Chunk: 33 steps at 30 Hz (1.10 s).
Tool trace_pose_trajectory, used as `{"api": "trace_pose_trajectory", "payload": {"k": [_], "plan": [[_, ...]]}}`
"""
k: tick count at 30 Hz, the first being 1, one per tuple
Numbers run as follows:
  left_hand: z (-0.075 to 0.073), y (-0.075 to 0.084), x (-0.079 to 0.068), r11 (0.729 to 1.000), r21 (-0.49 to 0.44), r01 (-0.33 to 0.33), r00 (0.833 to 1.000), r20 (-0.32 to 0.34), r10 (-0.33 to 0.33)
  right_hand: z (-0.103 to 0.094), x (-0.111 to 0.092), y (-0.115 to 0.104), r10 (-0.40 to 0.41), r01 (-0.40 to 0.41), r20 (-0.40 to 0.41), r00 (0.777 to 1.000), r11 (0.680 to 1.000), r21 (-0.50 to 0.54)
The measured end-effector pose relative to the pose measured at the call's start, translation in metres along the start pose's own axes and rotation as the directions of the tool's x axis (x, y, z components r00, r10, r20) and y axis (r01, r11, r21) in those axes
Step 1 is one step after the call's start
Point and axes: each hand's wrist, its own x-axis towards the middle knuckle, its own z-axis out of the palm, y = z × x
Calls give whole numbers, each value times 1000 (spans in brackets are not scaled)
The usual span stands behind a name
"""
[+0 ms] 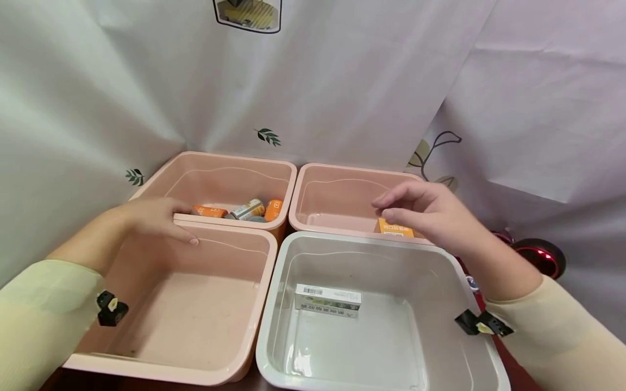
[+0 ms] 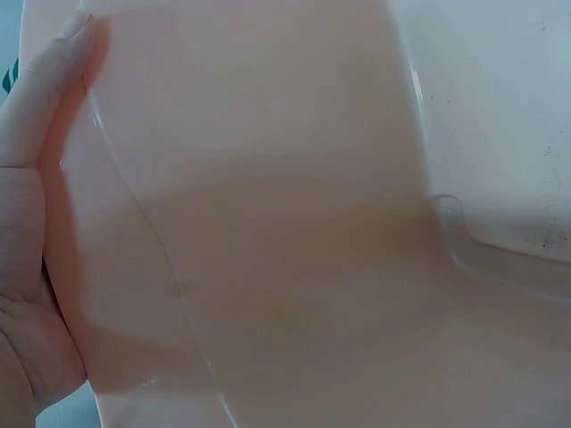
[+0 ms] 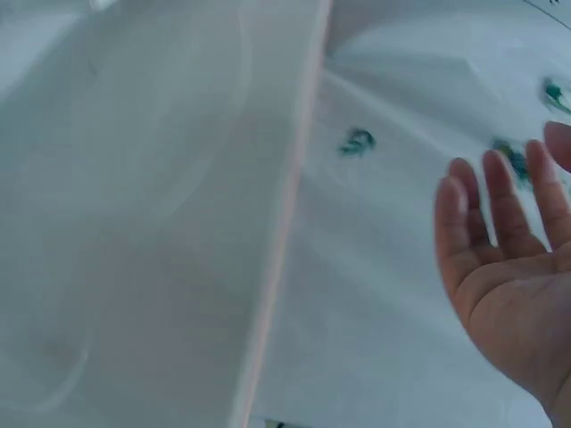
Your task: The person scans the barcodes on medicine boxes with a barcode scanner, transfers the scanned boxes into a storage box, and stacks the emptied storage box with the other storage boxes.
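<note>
My left hand (image 1: 158,216) straddles the rim between the two left pink bins. Its thumb (image 2: 53,89) lies along the inner wall of the front pink bin (image 1: 173,370), and the other fingers go over into the back-left pink bin (image 1: 230,163), partly hidden. Orange packs (image 1: 210,212) and a grey-and-white labelled can (image 1: 248,209) lie in that back bin, right of the fingers. My right hand (image 1: 425,209), fingers slightly bent and apart from the thumb, hovers over the back-right pink bin (image 1: 337,187). Below its thumb stands an orange-yellow box (image 1: 393,228), partly hidden by the bin rim.
In front on the right stands a grey bin (image 1: 352,347) with a white-and-green box (image 1: 327,300) inside. A white cloth (image 1: 342,81) with leaf prints hangs behind the bins. A dark round object with a red light (image 1: 540,258) is at the far right.
</note>
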Motion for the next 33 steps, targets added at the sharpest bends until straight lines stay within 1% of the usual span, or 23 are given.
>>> {"api": "trace_pose_trajectory", "payload": {"k": [3, 5, 7, 10, 12, 14, 16, 18, 21, 23, 25, 27, 29, 30, 31, 33], "plan": [[-1, 1, 0, 1000, 1, -10, 1000, 0, 10, 16, 3, 9, -27, 27, 6, 1000, 998, 54], [-2, 1, 1, 1000, 3, -14, 1000, 0, 14, 26, 4, 15, -41, 41, 5, 999, 997, 58], [-3, 2, 1, 1000, -2, -13, 1000, 3, 13, 37, 4, 20, -46, 46, 20, 999, 999, 14], [-4, 1, 1, 1000, 11, -8, 1000, 0, 8, 49, 5, 25, -72, 79, 77, 994, 992, -97], [-5, 1, 0, 1000, 23, -4, 1000, -7, 5, 57, 5, 26, -99, 121, 137, 986, 978, -167], [-6, 0, 0, 999, 32, -2, 1000, -16, 2, 64, 4, 26, -118, 166, 204, 972, 957, -237], [-7, 0, 0, 1000, 20, -1, 1000, -16, 2, 70, 4, 27, -120, 203, 284, 951, 937, -283], [-6, 1, 1, 1000, 3, -9, 1000, -9, 9, 76, 2, 29, -95, 221, 365, 926, 920, -323], [-4, 2, 2, 1000, -19, -15, 1000, 6, 15, 85, 1, 35, -20, 229, 473, 881, 892, -389], [-3, 1, 2, 1000, -14, -17, 1000, 3, 17, 92, 0, 39, 44, 230, 524, 851, 865, -446], [-2, 0, 0, 1000, -15, -15, 1000, -3, 15, 97, -1, 44, 96, 243, 576, 812, 841, -483], [-2, -1, 0, 1000, -15, -18, 1000, -9, 18, 101, -2, 48, 130, 252, 622, 772, 836, -487], [-1, -1, -1, 1000, -17, -18, 1000, -12, 17, 104, -3, 51, 141, 255, 658, 740, 846, -468], [0, -1, 0, 1000, -18, -16, 1000, -11, 16, 105, -3, 52, 142, 254, 669, 729, 852, -458], [0, -1, 0, 1000, -15, -13, 1000, -8, 13, 106, -3, 53, 148, 250, 674, 723, 854, -456], [1, -1, 0, 1000, -9, -1, 1000, -6, 1, 106, -3, 54, 154, 253, 671, 725, 847, -468]]}}
